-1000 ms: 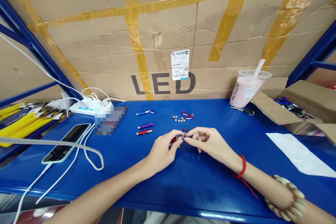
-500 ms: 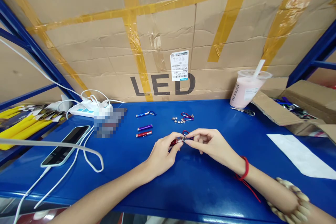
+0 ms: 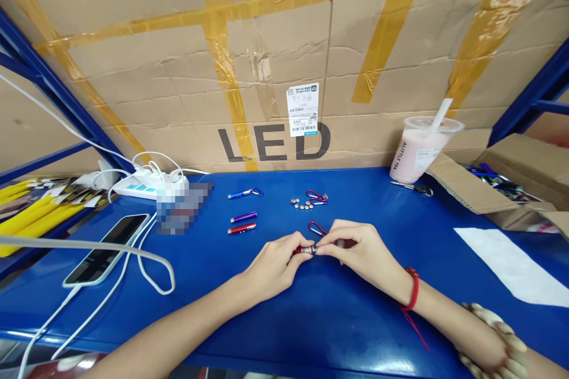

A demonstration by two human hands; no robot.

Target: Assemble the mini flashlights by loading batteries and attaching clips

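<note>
My left hand (image 3: 278, 262) pinches a red mini flashlight (image 3: 304, 250) between thumb and fingers, its body pointing right. At its right end, the thumb and fingertips of my right hand (image 3: 355, 249) close on a small dark tip; the fingers hide most of it. A red carabiner clip (image 3: 317, 228) lies just behind my right fingers. Farther back are several button cells (image 3: 303, 206) and another red carabiner with a purple cap (image 3: 316, 196). Left of them rest a blue mini flashlight with a clip (image 3: 240, 194), a purple tube (image 3: 243, 217) and a second red tube (image 3: 242, 228).
On the left are a phone (image 3: 106, 251), white cables and a power strip (image 3: 146, 189). A pink drink cup (image 3: 415, 154) stands at the back right, near an open carton (image 3: 520, 172) of small parts and a white sheet (image 3: 507, 263). A large cardboard box (image 3: 178, 95) forms the back.
Both hands have come slightly nearer to me with the red flashlight, which now lies more level. More of the red carabiner behind them shows.
</note>
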